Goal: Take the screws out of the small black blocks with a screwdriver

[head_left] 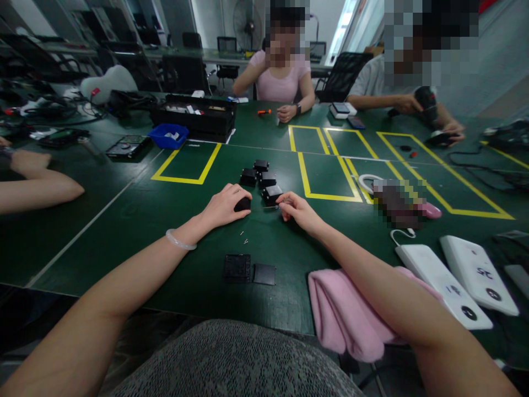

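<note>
My left hand (228, 207) is closed round a small black box (242, 204) and steadies it on the green table. The fingers of my right hand (298, 210) pinch a small screwdriver (273, 207), its thin shaft pointing left toward that box; most of its handle is hidden by the fingers. Just beyond my hands stand several similar black boxes (266, 178) in a loose cluster. Nearer to me lie a few tiny screws (245, 241). Close to the table's front edge are an opened black housing half (237, 268) and a flat black cover (264, 274), side by side.
A pink cloth (336, 309) lies under my right forearm, with white power banks (444, 286) to its right. A blue tray (168, 135) and a black bin (194, 117) stand at the back left. Across the table, one person holds a power drill (426, 105); another's arm (39, 187) rests at left.
</note>
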